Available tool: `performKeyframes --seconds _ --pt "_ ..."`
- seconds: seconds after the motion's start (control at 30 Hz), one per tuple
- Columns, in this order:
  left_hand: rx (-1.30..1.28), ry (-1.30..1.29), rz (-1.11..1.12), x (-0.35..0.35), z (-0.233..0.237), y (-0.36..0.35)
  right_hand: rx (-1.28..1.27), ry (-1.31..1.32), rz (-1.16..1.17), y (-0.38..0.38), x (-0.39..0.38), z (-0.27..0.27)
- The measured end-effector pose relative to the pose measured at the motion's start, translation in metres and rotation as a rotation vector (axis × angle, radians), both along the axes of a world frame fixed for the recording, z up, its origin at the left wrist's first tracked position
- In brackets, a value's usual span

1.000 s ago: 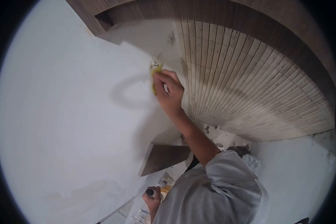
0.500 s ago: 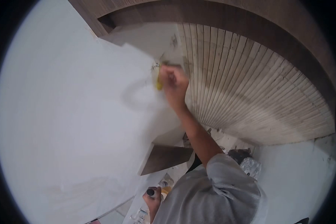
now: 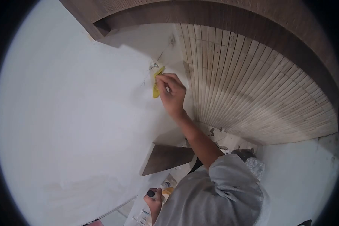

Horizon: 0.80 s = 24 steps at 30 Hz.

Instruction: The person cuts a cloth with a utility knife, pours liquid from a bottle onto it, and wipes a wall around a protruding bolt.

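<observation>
My right hand [image 3: 172,90] is raised against the white wall [image 3: 71,101]. Pinched between its thumb and fingers is a thin, creased yellow cloth [image 3: 156,84]. Just above the cloth, the wall has a small chipped spot with dark scratches [image 3: 154,65]. Low down, beside my body, my left hand [image 3: 153,203] is closed round a bottle-like thing with a round black end [image 3: 151,193]; its lower part is hidden. Something clear and something yellowish lie close behind that hand, too small to name.
A dark wood panel [image 3: 165,160] juts out from the wall below my right arm. Slatted, bamboo-like cladding [image 3: 229,75] covers the adjoining surface, under a curved brown wooden frame [image 3: 199,13]. Clutter and a shiny crinkled bundle [image 3: 255,167] lie beyond my shoulder.
My right hand, blurred by motion before, has moved slightly down and left with the yellow cloth, uncovering more of the chipped spot. My left hand stays almost still.
</observation>
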State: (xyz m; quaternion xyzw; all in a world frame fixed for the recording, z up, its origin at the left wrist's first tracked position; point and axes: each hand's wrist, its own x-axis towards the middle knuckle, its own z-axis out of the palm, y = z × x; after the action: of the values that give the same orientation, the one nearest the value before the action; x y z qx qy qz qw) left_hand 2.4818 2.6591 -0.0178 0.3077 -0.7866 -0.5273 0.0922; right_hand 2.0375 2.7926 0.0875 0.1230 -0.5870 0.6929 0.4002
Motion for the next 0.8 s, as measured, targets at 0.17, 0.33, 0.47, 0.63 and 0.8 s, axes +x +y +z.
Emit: performKeyframes --seconds 0.17,0.33,0.47,0.63,0.8 --pt "-0.064 -0.024 -0.021 0.005 0.004 0.001 -0.086 0.007 -0.036 0.006 -0.019 0.02" --pt "-0.018 -0.021 -0.017 0.004 -0.011 -0.003 0.108 0.019 0.042 -0.003 0.026 -0.014" --pt "-0.02 0.026 0.008 -0.002 -0.016 0.002 0.217 0.019 0.108 0.018 0.009 -0.021" --pt "0.035 0.064 0.081 0.0 -0.019 0.005 0.155 0.14 0.009 0.04 -0.057 0.04" --pt "-0.037 0.039 0.001 -0.003 -0.027 0.002 0.281 0.079 0.011 0.044 -0.045 0.012"
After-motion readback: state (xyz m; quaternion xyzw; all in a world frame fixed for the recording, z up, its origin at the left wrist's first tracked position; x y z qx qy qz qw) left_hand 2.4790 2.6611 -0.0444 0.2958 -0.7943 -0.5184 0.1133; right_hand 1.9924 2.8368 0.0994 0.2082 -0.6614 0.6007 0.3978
